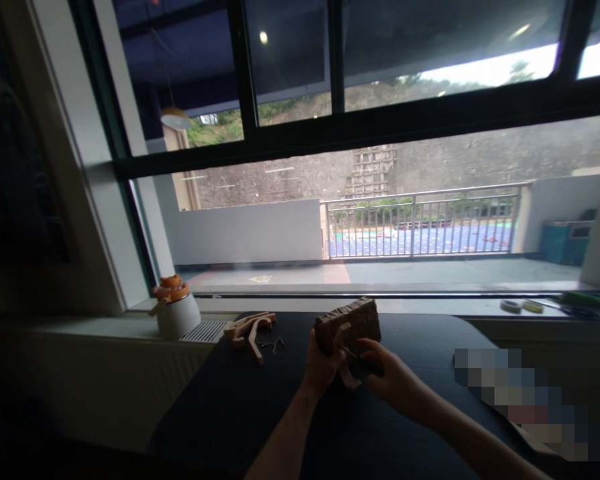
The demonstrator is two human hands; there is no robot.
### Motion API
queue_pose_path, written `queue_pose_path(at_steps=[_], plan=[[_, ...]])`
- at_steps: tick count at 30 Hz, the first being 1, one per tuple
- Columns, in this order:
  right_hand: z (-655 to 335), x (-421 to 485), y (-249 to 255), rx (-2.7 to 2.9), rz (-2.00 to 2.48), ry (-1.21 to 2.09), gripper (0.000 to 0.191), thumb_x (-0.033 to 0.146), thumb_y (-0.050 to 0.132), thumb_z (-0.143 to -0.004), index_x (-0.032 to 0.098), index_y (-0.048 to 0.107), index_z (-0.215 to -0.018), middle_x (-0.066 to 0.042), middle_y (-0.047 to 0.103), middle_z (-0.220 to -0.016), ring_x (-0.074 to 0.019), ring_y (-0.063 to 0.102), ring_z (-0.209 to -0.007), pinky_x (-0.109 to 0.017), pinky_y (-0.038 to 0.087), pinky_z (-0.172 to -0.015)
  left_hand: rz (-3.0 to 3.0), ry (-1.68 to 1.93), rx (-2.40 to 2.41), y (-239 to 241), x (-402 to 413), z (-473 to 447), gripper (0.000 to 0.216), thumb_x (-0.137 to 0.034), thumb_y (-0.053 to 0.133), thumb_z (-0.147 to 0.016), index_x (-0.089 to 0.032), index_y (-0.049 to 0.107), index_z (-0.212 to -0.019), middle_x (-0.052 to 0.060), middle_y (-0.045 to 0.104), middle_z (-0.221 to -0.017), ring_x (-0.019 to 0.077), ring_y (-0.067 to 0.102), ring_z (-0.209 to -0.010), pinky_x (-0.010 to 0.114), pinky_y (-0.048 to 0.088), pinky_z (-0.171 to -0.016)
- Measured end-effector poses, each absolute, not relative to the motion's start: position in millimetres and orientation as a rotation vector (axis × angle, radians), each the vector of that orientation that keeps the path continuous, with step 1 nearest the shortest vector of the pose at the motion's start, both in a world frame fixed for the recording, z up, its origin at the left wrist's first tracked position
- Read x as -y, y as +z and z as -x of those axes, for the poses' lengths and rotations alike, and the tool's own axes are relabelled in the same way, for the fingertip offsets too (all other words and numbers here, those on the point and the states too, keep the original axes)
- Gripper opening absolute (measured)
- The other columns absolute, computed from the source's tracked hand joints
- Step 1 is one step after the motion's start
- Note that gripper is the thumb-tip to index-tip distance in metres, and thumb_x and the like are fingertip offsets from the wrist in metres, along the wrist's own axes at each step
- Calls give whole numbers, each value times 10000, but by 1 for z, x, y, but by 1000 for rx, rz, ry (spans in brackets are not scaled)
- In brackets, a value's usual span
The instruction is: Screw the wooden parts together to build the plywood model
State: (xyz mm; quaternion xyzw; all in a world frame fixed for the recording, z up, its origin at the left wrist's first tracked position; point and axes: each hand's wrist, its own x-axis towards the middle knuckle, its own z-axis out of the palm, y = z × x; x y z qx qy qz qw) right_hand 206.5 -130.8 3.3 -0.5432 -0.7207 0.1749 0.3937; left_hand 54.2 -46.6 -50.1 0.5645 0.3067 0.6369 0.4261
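Observation:
My left hand (321, 365) is wrapped around the lower left side of a brown, rough-sided block (364, 321), which is tilted above the dark table. That hand also presses a curved pale wooden piece (349, 379) against the block's near face. My right hand (387, 373) is closed beside the curved piece, with thumb and forefinger drawn in toward it. A thin, light sliver like a screw shows between the hands; dark shadow hides what the right fingers hold.
Several loose curved wooden pieces (253, 327) and small screws (276, 345) lie on the dark table (230, 407) to the left. A white pot with an orange top (179, 313) stands on the sill. Tape rolls (533, 307) are at right, near a pixelated patch.

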Motion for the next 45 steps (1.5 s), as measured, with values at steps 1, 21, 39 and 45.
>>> queue_pose_path(at_steps=[1,21,39,45], plan=[[-208,134,1,1851,1358,409,545,148,509,-706,116,487,-1250,-120,661,-1059,-246,625,-968,-346,496,-797,-1410,1595,-766,-50,47,-54,414,-66,693,-578,-169,527,-943,-8,649,-798,152,625,-711,243,510,-637],[-211,124,-1,1911,1468,-24,359,250,304,-924,152,647,-883,-16,672,-632,-141,625,-526,-212,419,-458,-1453,1622,-788,-45,52,-54,414,-87,693,-594,-177,522,-961,-14,627,-834,144,593,-735,247,498,-660],[-200,138,7,1929,1520,-60,193,250,418,-891,166,591,-871,-46,677,-754,-178,632,-632,-248,394,-530,-1416,1628,-807,-39,56,-56,390,-79,683,-588,-172,525,-932,-19,638,-796,139,600,-701,243,502,-641],[-210,121,6,1872,1580,81,324,280,381,-874,137,646,-753,-25,669,-609,-153,610,-518,-227,392,-454,-1419,1645,-803,-38,57,-57,384,-106,689,-589,-171,537,-936,-17,634,-804,150,599,-719,250,500,-647]])
